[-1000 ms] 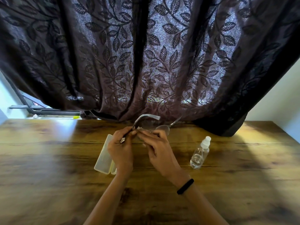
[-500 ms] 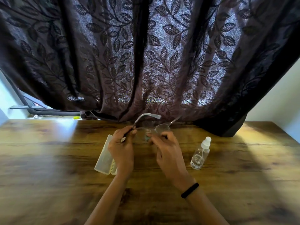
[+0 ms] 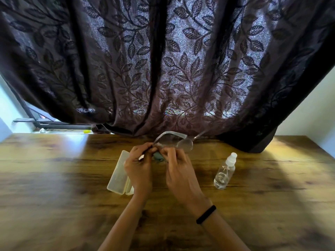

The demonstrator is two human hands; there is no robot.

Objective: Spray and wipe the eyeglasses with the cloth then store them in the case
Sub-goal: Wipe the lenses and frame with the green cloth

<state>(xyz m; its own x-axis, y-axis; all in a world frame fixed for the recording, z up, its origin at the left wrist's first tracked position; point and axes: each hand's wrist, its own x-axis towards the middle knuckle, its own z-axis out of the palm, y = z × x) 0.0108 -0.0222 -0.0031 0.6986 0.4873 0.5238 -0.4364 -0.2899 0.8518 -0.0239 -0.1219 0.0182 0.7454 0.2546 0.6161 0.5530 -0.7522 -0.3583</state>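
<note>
Left hand [image 3: 138, 169] pinches the glasses [image 3: 178, 142] by one temple, holding them up above the table [image 3: 54, 169]. Right hand [image 3: 178, 171] has its fingers closed on a small grey-green cloth [image 3: 158, 156], pressed at the near lens. Case [image 3: 118, 175] lies open just left of the hands; spray bottle [image 3: 224, 171] stands upright, off to the right, untouched.

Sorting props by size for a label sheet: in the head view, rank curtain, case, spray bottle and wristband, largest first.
1. curtain
2. case
3. spray bottle, a bit smaller than the case
4. wristband, though it sits nearer the camera
</note>
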